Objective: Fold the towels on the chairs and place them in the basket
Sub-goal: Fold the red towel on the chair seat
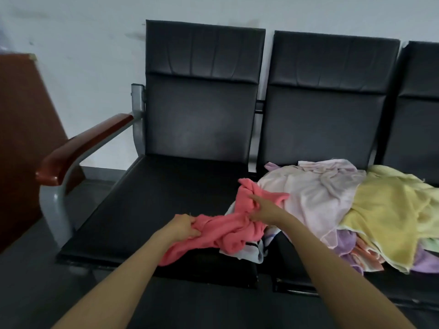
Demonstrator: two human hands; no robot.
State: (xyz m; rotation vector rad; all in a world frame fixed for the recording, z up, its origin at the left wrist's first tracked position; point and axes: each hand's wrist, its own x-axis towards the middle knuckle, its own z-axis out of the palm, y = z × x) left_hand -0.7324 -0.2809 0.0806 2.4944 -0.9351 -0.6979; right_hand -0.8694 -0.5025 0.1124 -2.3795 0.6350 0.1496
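In the head view, a person is leaning over a row of black padded chairs set against a pale wall (pixel 78 55) and is working on a coral towel (pixel 221 230). The left hand (pixel 184 227) is gripping the near-left end of that towel, with its fingers curled round a bunch of cloth. The right hand (pixel 263 210) is pinching the towel farther along, to the right, with cloth gathered between thumb and fingers. Both hands are therefore clamped on the same towel.

The coral towel is lying crumpled and unfolded. It is stretching from the front of the left chair (pixel 154 198) across the gap to the middle chair (pixel 320 119), and one end is hanging over the near edge of the left seat. A white patterned cloth (pixel 247 254) is showing just under it.

To the right, a pile of towels is covering the middle seat. A pale lilac towel (pixel 316 193) is lying on top, a yellow towel (pixel 384 210) is draping beside it to the right, and a purple towel (pixel 346 243) is peeking out beneath. A wooden armrest (pixel 78 146) is bounding the left chair at the far left.

Judging by this, the task is only getting started. No folded towel is showing, the basket is not appearing anywhere in the picture, and the whole pile is waiting. The person seems to be pulling the coral towel free to spread it on the left seat.
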